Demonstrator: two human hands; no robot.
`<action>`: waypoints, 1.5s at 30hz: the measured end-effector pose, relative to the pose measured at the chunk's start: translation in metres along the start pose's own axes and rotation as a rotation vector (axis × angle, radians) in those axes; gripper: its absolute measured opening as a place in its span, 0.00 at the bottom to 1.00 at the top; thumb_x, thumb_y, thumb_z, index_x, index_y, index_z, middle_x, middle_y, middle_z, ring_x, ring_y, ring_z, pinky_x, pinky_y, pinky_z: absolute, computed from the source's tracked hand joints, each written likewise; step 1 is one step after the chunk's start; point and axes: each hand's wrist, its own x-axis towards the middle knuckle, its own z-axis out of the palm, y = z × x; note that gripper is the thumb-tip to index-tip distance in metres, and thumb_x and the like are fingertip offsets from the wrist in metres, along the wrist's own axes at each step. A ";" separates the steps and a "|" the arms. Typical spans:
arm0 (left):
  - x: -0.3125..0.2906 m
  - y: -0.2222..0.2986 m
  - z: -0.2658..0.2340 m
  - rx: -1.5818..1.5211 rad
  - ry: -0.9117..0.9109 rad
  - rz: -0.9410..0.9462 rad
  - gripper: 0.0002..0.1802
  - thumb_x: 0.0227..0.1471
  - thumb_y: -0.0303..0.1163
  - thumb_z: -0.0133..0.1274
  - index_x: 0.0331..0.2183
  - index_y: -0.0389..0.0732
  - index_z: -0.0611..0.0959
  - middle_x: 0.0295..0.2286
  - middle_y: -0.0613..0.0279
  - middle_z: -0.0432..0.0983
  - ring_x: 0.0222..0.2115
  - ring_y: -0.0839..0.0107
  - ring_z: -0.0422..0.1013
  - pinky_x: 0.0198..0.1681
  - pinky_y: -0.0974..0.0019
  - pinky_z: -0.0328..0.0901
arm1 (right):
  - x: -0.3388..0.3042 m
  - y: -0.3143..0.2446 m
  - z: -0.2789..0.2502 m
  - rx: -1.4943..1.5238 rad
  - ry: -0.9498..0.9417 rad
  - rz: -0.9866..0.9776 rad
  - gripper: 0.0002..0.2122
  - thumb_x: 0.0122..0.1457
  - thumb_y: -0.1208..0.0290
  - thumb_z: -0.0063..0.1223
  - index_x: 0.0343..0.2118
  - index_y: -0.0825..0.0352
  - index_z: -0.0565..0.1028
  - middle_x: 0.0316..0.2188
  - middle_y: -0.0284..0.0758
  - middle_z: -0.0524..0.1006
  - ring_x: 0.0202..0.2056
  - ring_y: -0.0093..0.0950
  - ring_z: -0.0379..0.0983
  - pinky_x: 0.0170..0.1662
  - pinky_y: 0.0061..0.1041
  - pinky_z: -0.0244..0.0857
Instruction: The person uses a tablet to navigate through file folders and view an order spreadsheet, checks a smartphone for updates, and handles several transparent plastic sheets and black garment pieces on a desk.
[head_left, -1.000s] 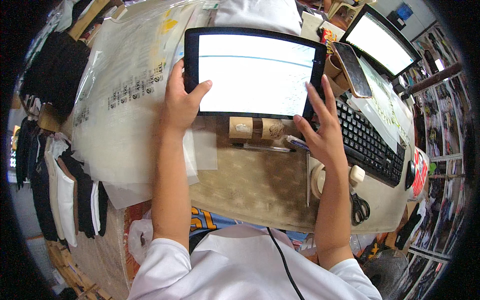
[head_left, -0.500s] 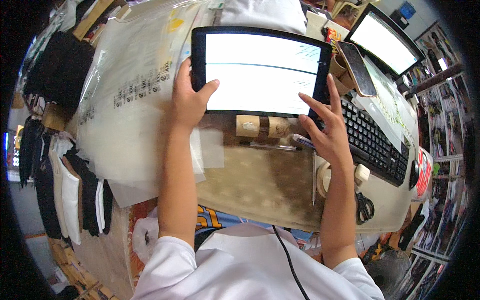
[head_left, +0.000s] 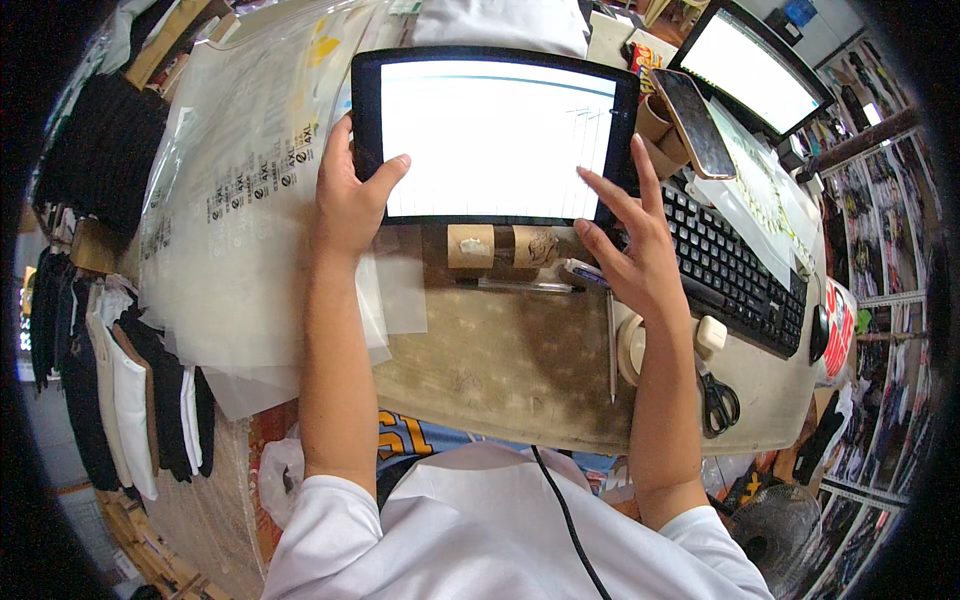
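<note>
Two hands on one tablet (head_left: 495,135), head view only. Left hand (head_left: 350,200) clamped on tablet's left edge, thumb over the bezel, fingers behind and hidden; likely steadying it at a readable tilt. Right hand (head_left: 635,255) at the lower right corner, fingers spread apart, holding nothing, fingertips at the bezel and screen edge; looks posed for tapping. Tablet propped upright at back of table (head_left: 500,370), bottom edge resting just behind two cardboard tape cores (head_left: 500,245), probably serving as a stop. Screen blown out white, content unreadable.

Pen (head_left: 520,286) lying flat in front of the cores. Thin rod (head_left: 611,345) beside right wrist, kind unclear. Keyboard (head_left: 730,270) to the right, partly under right hand. Phone (head_left: 695,110) leaning on cups behind it. Second screen (head_left: 750,70) at top right, cut by rim. Scissors (head_left: 718,400) near table's right edge. Tape dispenser (head_left: 705,335) half hidden by right forearm. Stack of clear bags (head_left: 250,200) to the left, under left forearm. Folded clothes (head_left: 110,390) far left, warped by fisheye. Black cable (head_left: 560,510) running down shirt, ends out of frame.
</note>
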 end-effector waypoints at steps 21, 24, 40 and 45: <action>0.000 -0.003 -0.004 -0.036 -0.045 -0.060 0.32 0.48 0.22 0.58 0.55 0.32 0.66 0.46 0.50 0.74 0.48 0.67 0.71 0.53 0.64 0.65 | 0.000 -0.006 -0.005 0.076 -0.082 0.088 0.20 0.54 0.71 0.62 0.51 0.54 0.79 0.71 0.40 0.44 0.66 0.41 0.54 0.63 0.38 0.58; 0.000 -0.002 -0.005 -0.012 -0.041 -0.059 0.32 0.48 0.22 0.58 0.55 0.31 0.66 0.47 0.51 0.74 0.48 0.67 0.71 0.53 0.65 0.65 | -0.001 0.000 -0.004 0.032 -0.053 0.016 0.20 0.54 0.69 0.62 0.51 0.54 0.79 0.70 0.40 0.45 0.67 0.42 0.52 0.64 0.39 0.57; -0.009 -0.008 -0.011 0.425 0.123 -0.084 0.41 0.49 0.33 0.62 0.60 0.30 0.62 0.55 0.43 0.66 0.56 0.57 0.65 0.61 0.56 0.58 | 0.002 -0.003 0.000 -0.071 -0.053 -0.101 0.23 0.53 0.77 0.59 0.55 0.60 0.75 0.70 0.41 0.47 0.68 0.41 0.47 0.67 0.38 0.49; -0.035 0.047 -0.030 0.190 0.287 0.308 0.41 0.49 0.42 0.61 0.61 0.40 0.65 0.51 0.57 0.69 0.48 0.65 0.69 0.50 0.61 0.63 | -0.003 0.043 0.000 0.034 0.000 -0.210 0.26 0.55 0.77 0.55 0.59 0.56 0.71 0.70 0.41 0.49 0.70 0.42 0.43 0.69 0.42 0.42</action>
